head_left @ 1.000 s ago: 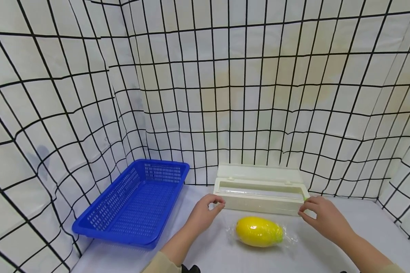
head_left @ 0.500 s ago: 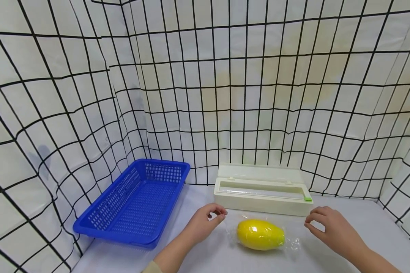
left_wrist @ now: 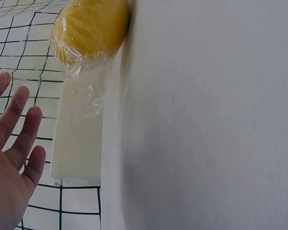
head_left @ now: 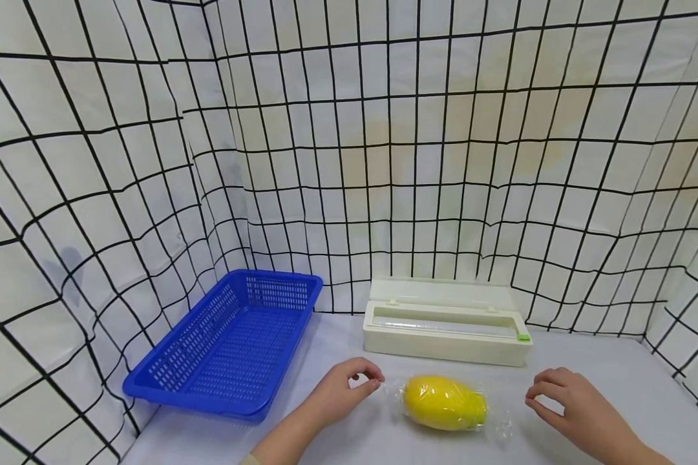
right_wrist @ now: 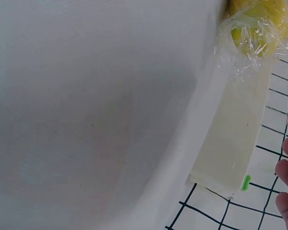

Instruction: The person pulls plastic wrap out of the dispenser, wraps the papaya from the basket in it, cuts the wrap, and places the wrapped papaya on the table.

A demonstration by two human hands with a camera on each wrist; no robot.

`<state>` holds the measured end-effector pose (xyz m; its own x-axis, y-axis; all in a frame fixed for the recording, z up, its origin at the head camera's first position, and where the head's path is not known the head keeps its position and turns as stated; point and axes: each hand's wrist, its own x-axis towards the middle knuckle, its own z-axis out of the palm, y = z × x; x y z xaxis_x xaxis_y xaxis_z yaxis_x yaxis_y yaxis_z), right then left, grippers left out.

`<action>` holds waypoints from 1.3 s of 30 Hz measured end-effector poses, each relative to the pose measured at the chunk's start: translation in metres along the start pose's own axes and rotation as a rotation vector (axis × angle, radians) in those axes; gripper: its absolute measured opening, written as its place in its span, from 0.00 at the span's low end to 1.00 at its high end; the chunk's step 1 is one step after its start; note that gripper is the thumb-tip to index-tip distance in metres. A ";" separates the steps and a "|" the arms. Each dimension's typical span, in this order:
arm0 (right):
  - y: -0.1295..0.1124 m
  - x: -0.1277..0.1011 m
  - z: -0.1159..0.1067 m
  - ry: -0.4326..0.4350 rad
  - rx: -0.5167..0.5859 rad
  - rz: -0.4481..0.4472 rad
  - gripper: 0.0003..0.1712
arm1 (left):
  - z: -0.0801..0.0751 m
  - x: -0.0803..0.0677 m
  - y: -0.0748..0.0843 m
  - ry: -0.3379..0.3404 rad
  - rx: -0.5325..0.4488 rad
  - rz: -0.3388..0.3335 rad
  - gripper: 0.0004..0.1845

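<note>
A yellow, papaya-shaped fruit (head_left: pixel 442 402) with a greenish right end lies on the white table, wrapped in crinkled clear film. To its left, my left hand (head_left: pixel 344 391) pinches clear plastic wrap (head_left: pixel 391 387) between thumb and index finger. My right hand (head_left: pixel 578 407) is raised to the right of the fruit, thumb and index finger together on the wrap's other side. The wrap is so transparent that its outline is hard to follow. In the left wrist view, thin film strands run from the fingertips (left_wrist: pixel 34 111). Behind the fruit stands the cream wrap dispenser (head_left: pixel 444 345), lid raised, roll inside.
A blue perforated basket (head_left: pixel 291 349) sits at the left on the white table (head_left: pixel 616 361). A green slider (head_left: pixel 523 337) is on the dispenser's right end. White cloth walls (head_left: pixel 442 129) with black grid lines enclose the back and sides.
Both hands have moved from the dispenser's front toward me, to either side of the wrapped fruit. The right hand has also shifted rightward. The fruit has slid slightly nearer; the basket has stayed put.
</note>
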<state>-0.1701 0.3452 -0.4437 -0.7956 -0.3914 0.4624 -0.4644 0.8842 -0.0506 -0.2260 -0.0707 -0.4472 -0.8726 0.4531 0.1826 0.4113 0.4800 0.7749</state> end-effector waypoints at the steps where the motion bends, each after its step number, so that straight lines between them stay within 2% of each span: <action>1: -0.001 -0.001 0.000 -0.011 0.000 -0.011 0.19 | 0.000 -0.001 0.000 -0.010 0.014 0.003 0.03; 7: -0.002 -0.002 0.001 -0.062 -0.006 -0.074 0.17 | -0.002 -0.003 -0.006 -0.057 0.116 0.066 0.04; 13: -0.002 -0.001 0.007 -0.085 -0.037 -0.148 0.15 | -0.002 -0.003 -0.011 -0.054 0.242 0.169 0.05; 16: -0.003 0.001 0.010 -0.090 -0.051 -0.184 0.15 | -0.002 -0.003 -0.011 -0.051 0.288 0.186 0.05; 19: -0.003 0.002 0.012 -0.112 -0.075 -0.182 0.14 | -0.003 -0.004 -0.010 -0.050 0.312 0.192 0.04; 24: -0.003 0.005 0.013 -0.162 -0.084 -0.184 0.13 | -0.003 -0.004 -0.010 -0.057 0.307 0.183 0.02; 27: -0.005 0.006 0.013 -0.173 -0.077 -0.174 0.12 | -0.003 -0.005 -0.011 -0.056 0.260 0.135 0.02; 31: -0.006 0.006 0.009 -0.141 -0.089 -0.136 0.11 | -0.003 -0.005 -0.012 -0.033 0.194 0.082 0.05; 39: -0.014 -0.002 0.004 -0.065 -0.083 0.012 0.21 | -0.005 -0.009 -0.012 0.050 0.170 0.091 0.11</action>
<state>-0.1639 0.3326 -0.4473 -0.8257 -0.3938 0.4039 -0.4227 0.9061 0.0191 -0.2243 -0.0844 -0.4546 -0.8402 0.4641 0.2804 0.5238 0.5607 0.6413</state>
